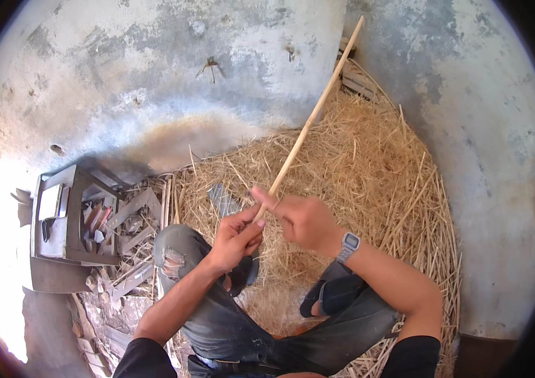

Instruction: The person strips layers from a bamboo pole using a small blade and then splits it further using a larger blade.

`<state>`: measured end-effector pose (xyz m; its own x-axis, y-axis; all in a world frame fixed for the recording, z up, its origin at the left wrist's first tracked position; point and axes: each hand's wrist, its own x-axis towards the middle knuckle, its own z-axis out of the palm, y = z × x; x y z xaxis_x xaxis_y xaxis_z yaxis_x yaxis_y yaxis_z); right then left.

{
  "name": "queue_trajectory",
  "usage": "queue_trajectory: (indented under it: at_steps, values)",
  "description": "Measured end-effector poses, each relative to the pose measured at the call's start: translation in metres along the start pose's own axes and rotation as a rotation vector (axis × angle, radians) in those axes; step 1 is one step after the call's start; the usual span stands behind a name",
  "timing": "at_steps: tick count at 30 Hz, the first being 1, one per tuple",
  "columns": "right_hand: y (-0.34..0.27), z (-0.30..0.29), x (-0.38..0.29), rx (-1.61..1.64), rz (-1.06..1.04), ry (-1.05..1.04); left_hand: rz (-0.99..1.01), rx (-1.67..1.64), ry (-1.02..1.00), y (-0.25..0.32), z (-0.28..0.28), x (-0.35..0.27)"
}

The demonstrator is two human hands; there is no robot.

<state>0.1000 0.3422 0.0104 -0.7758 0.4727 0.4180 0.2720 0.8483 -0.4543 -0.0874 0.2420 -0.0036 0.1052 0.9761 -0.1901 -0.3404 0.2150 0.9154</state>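
A long, pale, peeled wooden stick [306,128] slants up and away from my hands towards the corner of the walls. My left hand [238,236] grips its near end, with the thumb laid along it. My right hand [309,221], wearing a metal wristwatch [349,244], closes around the stick just above the left. One of its digits points left across the wood. The curled fingers of the right hand are partly hidden, so I cannot tell whether they also hold a small tool. Below the hands are my bent knees in worn, torn jeans [229,326].
Straw-like shavings [366,156] heap across the floor, with thin sticks [430,227] along the right wall. A flat grey piece [224,199] lies among them. At left, a wooden box-like stand [74,250] bears small items beside scrap wood [128,236]. Weathered walls [154,71] enclose the corner.
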Motion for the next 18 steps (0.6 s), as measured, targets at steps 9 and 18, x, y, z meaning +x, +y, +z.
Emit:
queue_trajectory:
  at_steps: [9,18]
  values:
    - [0.075,-0.045,0.003,0.048,0.402,0.422,-0.106,0.077,-0.095,0.001,0.005,-0.005]
    - [0.023,-0.006,-0.013,0.298,0.256,0.04,-0.135,-0.008,0.042,-0.004,0.002,-0.004]
